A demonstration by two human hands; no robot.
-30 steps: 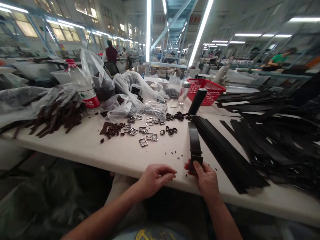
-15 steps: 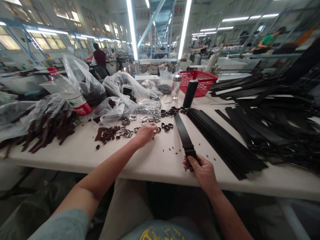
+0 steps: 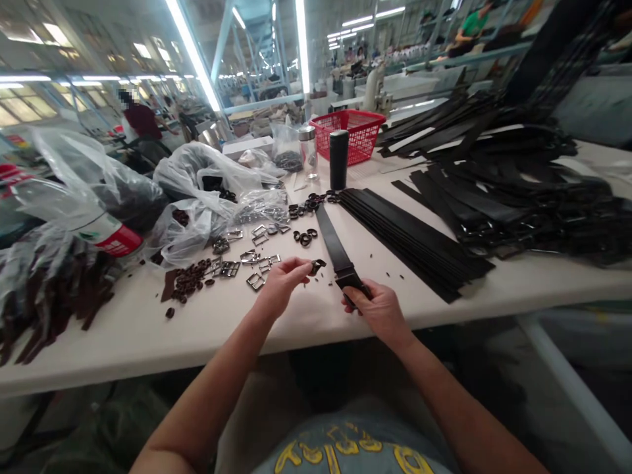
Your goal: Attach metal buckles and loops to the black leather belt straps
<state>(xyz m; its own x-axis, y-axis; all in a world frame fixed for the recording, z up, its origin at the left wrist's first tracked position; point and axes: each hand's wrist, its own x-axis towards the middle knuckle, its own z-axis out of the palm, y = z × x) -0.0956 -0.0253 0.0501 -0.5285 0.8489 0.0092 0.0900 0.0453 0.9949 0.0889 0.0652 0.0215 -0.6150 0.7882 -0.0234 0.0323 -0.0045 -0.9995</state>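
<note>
Belt (image 3: 334, 245) is stretching away from our right hand (image 3: 380, 309), which is gripping its near end close to the edge of the surface (image 3: 197, 329). Beside it, our left hand (image 3: 281, 284) is pinching a loop (image 3: 317, 266) in its fingers (image 3: 300, 266); so light a hold could be letting it slip. Loose bits (image 3: 388, 274) are lying around the belt, possibly snagging beneath. Farther out, spare loops (image 3: 305, 237) are sitting beside the strap, where a sideways swing could be scattering them.
</note>
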